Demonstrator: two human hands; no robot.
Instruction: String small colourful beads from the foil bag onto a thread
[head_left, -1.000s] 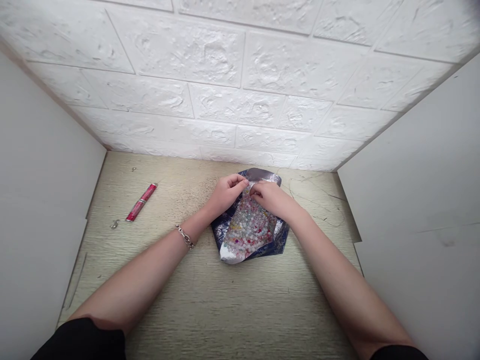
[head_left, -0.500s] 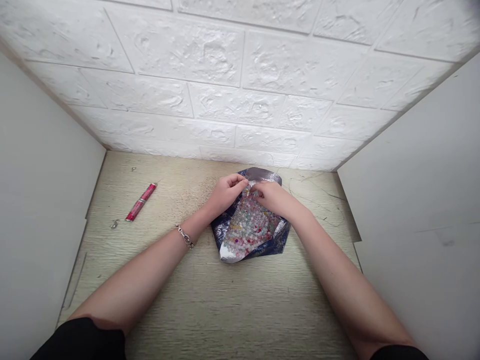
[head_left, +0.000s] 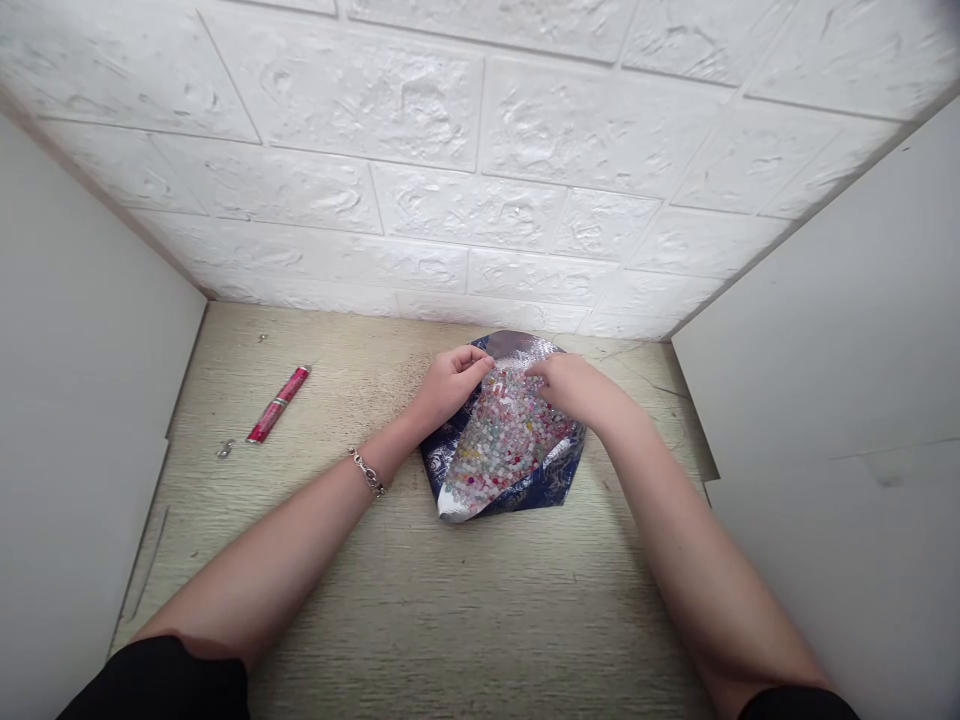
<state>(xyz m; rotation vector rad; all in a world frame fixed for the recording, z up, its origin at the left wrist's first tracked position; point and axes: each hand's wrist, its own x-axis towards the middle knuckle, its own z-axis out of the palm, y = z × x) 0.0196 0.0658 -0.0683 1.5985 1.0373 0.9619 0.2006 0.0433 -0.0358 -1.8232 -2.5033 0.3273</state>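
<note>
A heap of small mixed beads (head_left: 499, 430), mostly white, pink and pale green with some red and yellow, lies on an opened bag (head_left: 551, 490), dark blue with silver print and a silvery inside. My left hand (head_left: 454, 383) is at the bag's upper left, thumb and forefinger pinched together. Whatever is between those fingertips is too small to make out. At the upper right of the heap, my right hand (head_left: 581, 387) reaches in with its forefinger stretched out and touching the beads. Its other fingers are partly hidden.
A red tube-shaped packet (head_left: 278, 405) lies on the wooden tabletop (head_left: 450, 610) to the left. Near it are small silvery bits (head_left: 226, 449). Thin thread (head_left: 660, 387) trails at the right. A white brick-patterned wall (head_left: 420, 200) and pale side panels enclose the table.
My right hand has moved to the right, away from my left fingertips, uncovering more beads. My left hand keeps its pinch in nearly the same place.
</note>
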